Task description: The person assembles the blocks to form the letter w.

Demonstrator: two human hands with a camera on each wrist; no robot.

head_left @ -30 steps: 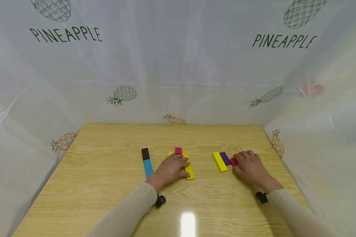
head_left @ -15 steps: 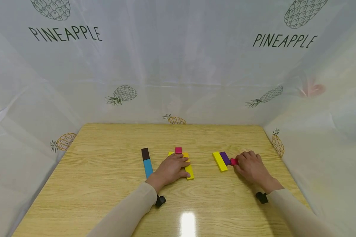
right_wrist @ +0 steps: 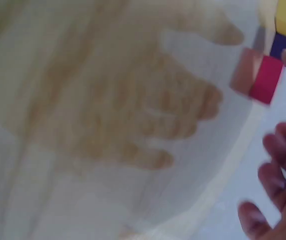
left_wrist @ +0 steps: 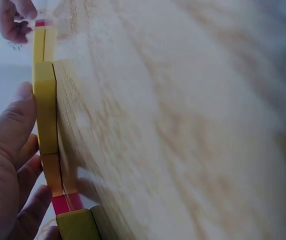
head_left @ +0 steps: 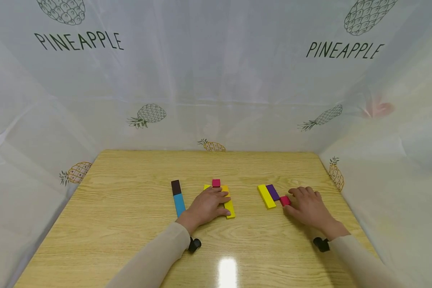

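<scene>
In the head view my left hand (head_left: 207, 205) rests over a group of wooden blocks. Its thumb touches a yellow block (head_left: 231, 209), and other fingertips lie at an orange block (head_left: 225, 188) in line with it. A red block (head_left: 216, 183) sits just beyond the fingers; another yellow block (left_wrist: 77, 225) is partly hidden by this hand. My right hand (head_left: 307, 206) hovers with spread fingers beside a small red block (head_left: 285, 201), its thumb close to that block. Left of it, a purple block (head_left: 273, 193) lies along a long yellow block (head_left: 266, 197).
A black block (head_left: 176, 187) and a blue block (head_left: 179, 204) lie end to end left of my left hand. The wooden table (head_left: 129, 172) is bordered by a pineapple-print curtain (head_left: 216, 80) at the back and sides.
My right hand's fingers have opened and moved away from the small red block, which has turned slightly. My left hand has stayed in place.
</scene>
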